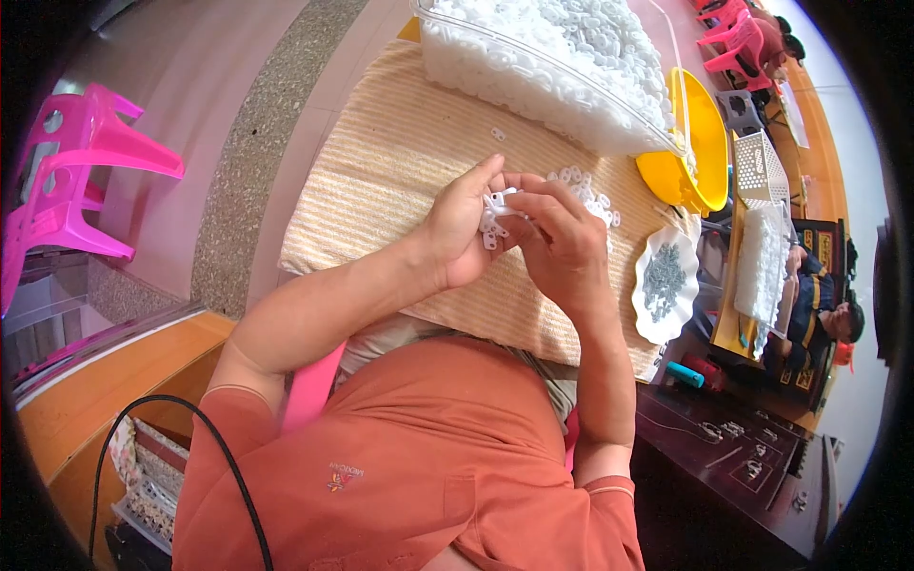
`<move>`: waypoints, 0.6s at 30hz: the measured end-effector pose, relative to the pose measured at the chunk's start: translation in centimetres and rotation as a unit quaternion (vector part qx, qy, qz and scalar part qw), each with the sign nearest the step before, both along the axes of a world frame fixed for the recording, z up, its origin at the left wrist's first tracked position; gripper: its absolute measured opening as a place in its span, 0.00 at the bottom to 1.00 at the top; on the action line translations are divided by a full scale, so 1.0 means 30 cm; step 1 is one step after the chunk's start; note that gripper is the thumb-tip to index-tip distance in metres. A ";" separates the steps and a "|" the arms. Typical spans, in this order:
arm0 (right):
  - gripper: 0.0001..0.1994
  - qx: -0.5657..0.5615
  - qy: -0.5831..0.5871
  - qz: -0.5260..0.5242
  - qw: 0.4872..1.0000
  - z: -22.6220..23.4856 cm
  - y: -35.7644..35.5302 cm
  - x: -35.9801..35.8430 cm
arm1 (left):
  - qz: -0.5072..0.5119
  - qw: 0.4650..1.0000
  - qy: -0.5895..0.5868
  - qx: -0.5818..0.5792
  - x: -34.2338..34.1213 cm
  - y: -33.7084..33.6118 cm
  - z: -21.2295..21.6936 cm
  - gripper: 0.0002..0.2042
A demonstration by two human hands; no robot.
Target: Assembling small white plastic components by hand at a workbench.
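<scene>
Both hands meet over the towel, and here's the left hand [459, 224], palm up and cupped, grasping a small clutch of white plastic pieces [495, 211]. In from the other side comes the right hand [562, 233], thumb and fingers closed on the same clutch; exactly how many pieces it pinches, I can't tell.

Now sweeping left to right! Far left, pink stools [90, 167] stand on the floor. Then the striped towel [362, 190], spread under the hands, with one loose piece [499, 134] lying alone just beyond the fingers. Behind that, a clear bin [533, 109] heaped with more white pieces. A loose pile [575, 177] sits on the towel, partly hidden by the right hand. Next, a yellow basin [657, 181] right beside the bin, and nearer the body a white scalloped dish [647, 319] holding little grey bits [669, 281]. Further right, a turquoise cylinder [685, 374], a dark bench [695, 433] scattered with small metal-looking items, and a seated co-worker [814, 295] near a white-filled tray.
</scene>
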State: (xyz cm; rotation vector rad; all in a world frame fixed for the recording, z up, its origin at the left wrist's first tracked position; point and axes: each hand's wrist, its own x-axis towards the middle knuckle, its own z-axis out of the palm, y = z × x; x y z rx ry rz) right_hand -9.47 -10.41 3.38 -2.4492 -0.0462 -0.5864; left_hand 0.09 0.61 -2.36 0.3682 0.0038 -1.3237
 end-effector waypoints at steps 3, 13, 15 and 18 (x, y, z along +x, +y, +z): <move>0.08 0.095 -0.010 -0.044 0.994 0.009 -0.024 -0.030 | 0.020 0.999 -0.003 0.050 -0.010 -0.021 0.029 0.22; 0.08 0.016 0.071 -0.197 0.978 0.006 -0.128 -0.115 | 0.051 0.997 0.047 0.037 -0.002 -0.024 0.025 0.22; 0.07 0.006 0.088 -0.219 0.972 0.005 -0.139 -0.122 | 0.053 0.997 0.046 0.036 -0.001 -0.024 0.020 0.22; 0.07 -0.003 0.119 -0.210 0.970 -0.004 -0.153 -0.132 | 0.052 0.997 0.043 0.038 -0.003 -0.028 0.022 0.22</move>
